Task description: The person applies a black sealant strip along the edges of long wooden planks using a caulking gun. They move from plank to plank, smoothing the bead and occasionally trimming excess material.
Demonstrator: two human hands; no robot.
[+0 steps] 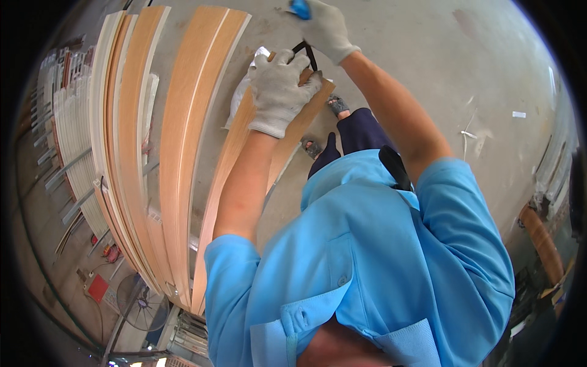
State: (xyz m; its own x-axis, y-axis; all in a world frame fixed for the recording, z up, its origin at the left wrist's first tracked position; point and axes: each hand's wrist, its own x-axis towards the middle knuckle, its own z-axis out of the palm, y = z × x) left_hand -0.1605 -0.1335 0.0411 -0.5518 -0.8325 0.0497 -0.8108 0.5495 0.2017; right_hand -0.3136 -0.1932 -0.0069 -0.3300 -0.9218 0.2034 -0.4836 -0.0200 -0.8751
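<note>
My left hand (282, 92), in a grey work glove, grips the far end of a long wood-coloured panel (229, 162), its fingers over the top and its thumb near the right edge. Beyond those fingers a black angled piece (310, 56) stands at the panel's end; what it belongs to is hidden. Farther off and to the right, my gloved right hand (324, 30) is closed around a blue-handled tool (300, 8). The tool's working end is too small and blurred to make out. White wrapping (239, 101) lies beside the panel's far end, on the left.
Several long wood-coloured panels (194, 92) stand in a row to my left. Past them are stacked pale strips (73, 116) and a fan (142, 303). A brown roll (542, 244) lies at the far right. A white scrap (519, 114) is on the concrete floor (416, 49).
</note>
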